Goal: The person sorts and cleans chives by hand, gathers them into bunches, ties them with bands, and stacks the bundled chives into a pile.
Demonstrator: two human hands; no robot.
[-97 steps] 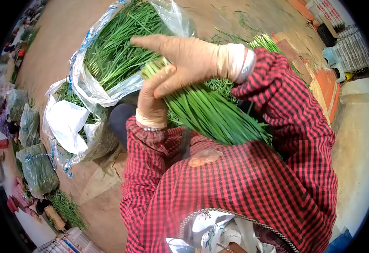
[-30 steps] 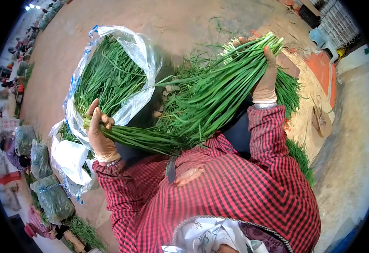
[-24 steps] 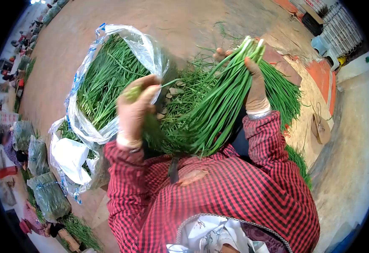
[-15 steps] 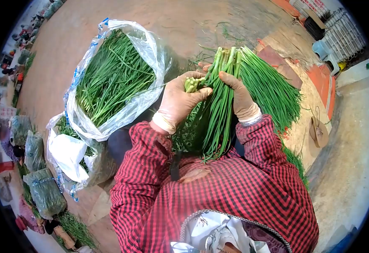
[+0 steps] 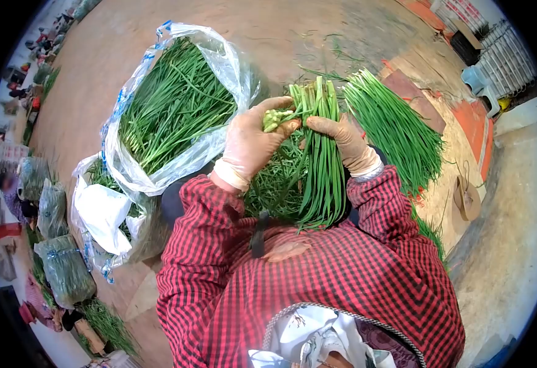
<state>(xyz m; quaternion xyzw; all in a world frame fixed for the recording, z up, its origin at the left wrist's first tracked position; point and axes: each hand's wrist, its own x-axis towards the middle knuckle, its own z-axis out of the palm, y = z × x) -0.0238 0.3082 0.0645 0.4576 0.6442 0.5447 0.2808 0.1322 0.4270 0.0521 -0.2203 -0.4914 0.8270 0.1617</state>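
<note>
Green bunch (image 5: 322,175) right of centre, stem ends up | right hand (image 5: 349,146): fingers closed around it | left hand (image 5: 247,144): fingers curled shut on smaller bunch (image 5: 275,120) | hands close together, bunches gathered side by side

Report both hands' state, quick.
Left hand: closed, its grip around a small bunch of green stalks.
Right hand: closed on a larger upright bunch, thumb across its front.

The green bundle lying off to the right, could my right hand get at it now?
Probably yes: the bundle lies close beside your right hand with nothing visible between, though that hand is holding a bunch.
</note>
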